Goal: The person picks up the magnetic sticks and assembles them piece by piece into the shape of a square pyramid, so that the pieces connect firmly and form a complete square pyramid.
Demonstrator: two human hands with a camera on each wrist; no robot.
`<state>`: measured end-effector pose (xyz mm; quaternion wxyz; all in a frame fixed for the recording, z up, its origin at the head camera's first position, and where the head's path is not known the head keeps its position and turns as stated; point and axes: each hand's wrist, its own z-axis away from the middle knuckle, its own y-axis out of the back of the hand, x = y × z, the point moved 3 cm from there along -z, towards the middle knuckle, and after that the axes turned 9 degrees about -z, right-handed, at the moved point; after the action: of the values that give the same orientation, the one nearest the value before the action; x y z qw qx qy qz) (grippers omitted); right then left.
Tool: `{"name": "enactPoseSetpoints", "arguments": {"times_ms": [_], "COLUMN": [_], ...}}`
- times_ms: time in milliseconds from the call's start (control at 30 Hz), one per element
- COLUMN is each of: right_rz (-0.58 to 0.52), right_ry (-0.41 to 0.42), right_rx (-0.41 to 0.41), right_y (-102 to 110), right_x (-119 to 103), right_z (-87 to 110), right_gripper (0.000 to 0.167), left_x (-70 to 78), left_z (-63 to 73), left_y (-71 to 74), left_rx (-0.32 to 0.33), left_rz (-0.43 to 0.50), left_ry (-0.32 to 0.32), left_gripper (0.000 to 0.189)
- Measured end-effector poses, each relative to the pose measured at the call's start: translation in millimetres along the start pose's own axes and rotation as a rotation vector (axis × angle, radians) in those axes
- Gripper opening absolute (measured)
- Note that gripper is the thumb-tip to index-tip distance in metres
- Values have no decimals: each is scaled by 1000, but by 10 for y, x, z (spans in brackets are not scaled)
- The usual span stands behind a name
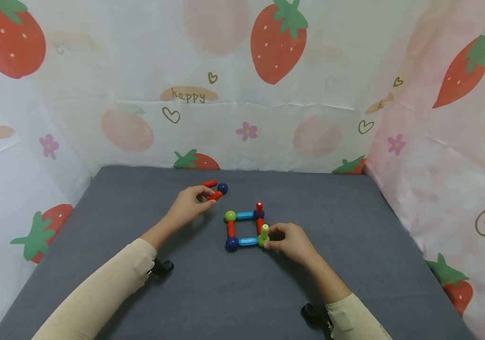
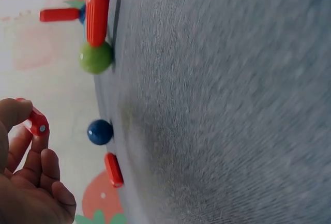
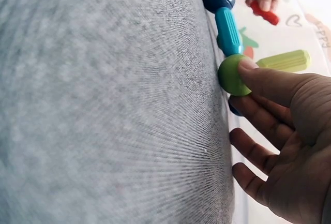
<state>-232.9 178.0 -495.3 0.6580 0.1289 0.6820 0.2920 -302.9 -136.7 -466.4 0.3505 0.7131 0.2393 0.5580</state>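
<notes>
My left hand [image 1: 188, 205] pinches a red magnetic rod [image 1: 215, 195] between thumb and fingers, held above the cloth in the left wrist view [image 2: 36, 123]. With thumb and fingertips, my right hand [image 1: 290, 241] grips the green ball [image 3: 232, 75] at the near right corner of a square of rods and balls. A yellow-green rod [image 1: 265, 230] stands upright on that ball. The other corners are a dark blue ball [image 1: 232, 244], a green ball [image 1: 230, 216] and a dark blue ball with an upright red rod [image 1: 259, 207]. Blue rods [image 1: 248, 242] and red rods [image 1: 231, 229] form the sides.
Beyond my left hand lie a loose dark blue ball [image 1: 223, 188] and another red rod [image 1: 209, 183]. Grey cloth [image 1: 208, 293] covers the table. A strawberry-patterned curtain [image 1: 233, 127] encloses the back and both sides.
</notes>
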Motion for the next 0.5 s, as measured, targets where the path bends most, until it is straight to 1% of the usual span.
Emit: {"name": "enactPoseSetpoints", "arguments": {"times_ms": [200,500], "right_rz": [13,0], "right_ry": [2,-1], "right_rx": [5,0], "right_y": [-3,-3], "right_x": [10,6], "right_z": [5,-3], "right_gripper": [26,26], "left_x": [121,278], "left_z": [134,344], "left_y": [-37,-146], "left_rx": [-15,-61], "left_rz": [12,114], "left_ry": [-27,-74], "left_gripper": [22,21]}}
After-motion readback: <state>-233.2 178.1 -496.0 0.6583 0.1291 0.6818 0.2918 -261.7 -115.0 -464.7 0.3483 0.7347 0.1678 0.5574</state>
